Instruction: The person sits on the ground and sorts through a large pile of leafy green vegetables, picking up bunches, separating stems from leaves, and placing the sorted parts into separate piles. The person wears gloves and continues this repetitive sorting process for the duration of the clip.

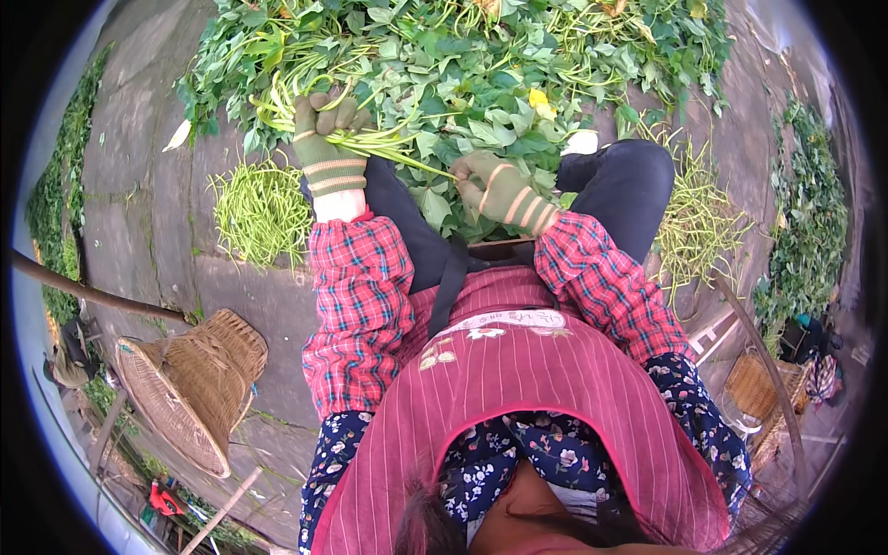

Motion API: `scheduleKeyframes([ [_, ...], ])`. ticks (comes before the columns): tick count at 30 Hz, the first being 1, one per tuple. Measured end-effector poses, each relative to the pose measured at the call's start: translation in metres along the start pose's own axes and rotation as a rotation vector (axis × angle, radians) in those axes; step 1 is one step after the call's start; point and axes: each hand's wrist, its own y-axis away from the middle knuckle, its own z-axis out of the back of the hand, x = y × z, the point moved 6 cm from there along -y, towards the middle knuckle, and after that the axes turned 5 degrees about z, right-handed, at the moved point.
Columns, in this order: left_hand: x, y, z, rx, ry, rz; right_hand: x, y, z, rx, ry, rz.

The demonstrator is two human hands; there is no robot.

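A bundle of long light-green leaf stems point(378, 144) lies across the palm of my left hand point(331, 142), whose gloved fingers curl around it. The stem ends point right, and one longer stem point(433, 168) reaches across to my right hand point(503, 189). There the gloved fingertips pinch its end. Both gloves are olive green with pale orange stripes at the cuff. Under and beyond my hands spreads a heap of cut leafy vines point(444, 62), probably sweet potato. Some leaves lie between my legs.
A mound of bare stems point(260, 211) sits left of my left arm, and another stem pile point(701, 215) beyond my right knee. A flared wicker basket point(191, 388) lies tipped at left near a wooden pole point(97, 288). More woven baskets point(753, 381) stand at right. Other people are at both edges.
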Motion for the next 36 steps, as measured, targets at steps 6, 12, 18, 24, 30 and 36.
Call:
scheduleKeyframes([
  [6,0.003,0.002,0.010,-0.033,-0.115,0.016,-0.077,-0.002,-0.015,0.039,-0.409,-0.594],
  [12,-0.001,-0.001,0.009,0.033,-0.030,0.034,-0.150,0.049,-0.011,-0.285,-0.461,-0.776],
  [18,0.004,-0.001,0.001,-0.021,0.046,-0.016,-0.031,-0.009,-0.042,0.093,-0.151,-0.282],
  [24,-0.005,0.000,0.010,0.001,0.036,-0.013,-0.065,0.014,-0.033,0.085,-0.335,-0.477],
  [30,-0.001,0.002,0.005,-0.019,-0.006,-0.019,-0.035,0.015,-0.004,0.054,-0.273,-0.379],
  [36,0.003,-0.011,0.004,0.080,-0.025,0.069,-0.198,0.031,0.018,-0.015,0.066,-0.622],
])
